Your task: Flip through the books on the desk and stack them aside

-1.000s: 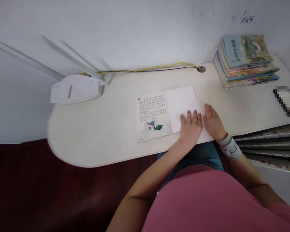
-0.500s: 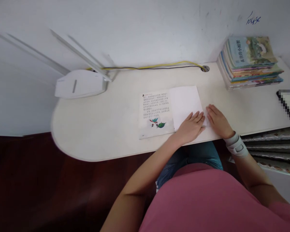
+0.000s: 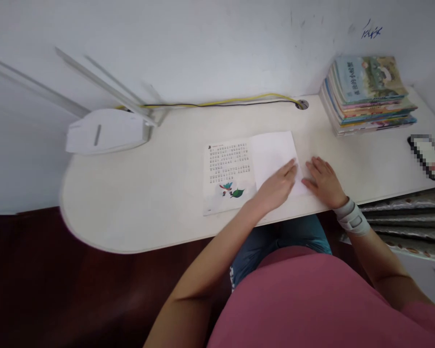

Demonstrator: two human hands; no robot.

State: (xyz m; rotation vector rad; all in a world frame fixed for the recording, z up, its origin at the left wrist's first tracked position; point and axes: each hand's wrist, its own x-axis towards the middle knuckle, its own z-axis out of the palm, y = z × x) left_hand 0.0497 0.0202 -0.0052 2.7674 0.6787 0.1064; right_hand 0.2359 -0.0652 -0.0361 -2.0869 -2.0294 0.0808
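An open book (image 3: 230, 195) lies on the white desk, its left page showing lines of printed text and a small colored drawing with a green leaf. The right page (image 3: 273, 150) is blank white. My left hand (image 3: 277, 187) rests on that blank page with fingers stretched toward its right edge, partly covering it. Just to the right, my right hand (image 3: 325, 183) lies on the desk by the page's edge, fingers apart and thumb reaching toward the book. It holds nothing. A grey band (image 3: 352, 217) is wrapped around my right wrist.
A stack of picture books (image 3: 369, 96) stands at the back right, with a phone (image 3: 428, 155) in front of it. A white router (image 3: 107, 129) with long antennas sits at the left. Yellow and black cables (image 3: 217, 103) run along the wall into a desk hole (image 3: 303, 104).
My left hand has turned, its fingers now closer together on the blank page. My right thumb has spread out toward the book's edge. The view has shifted slightly.
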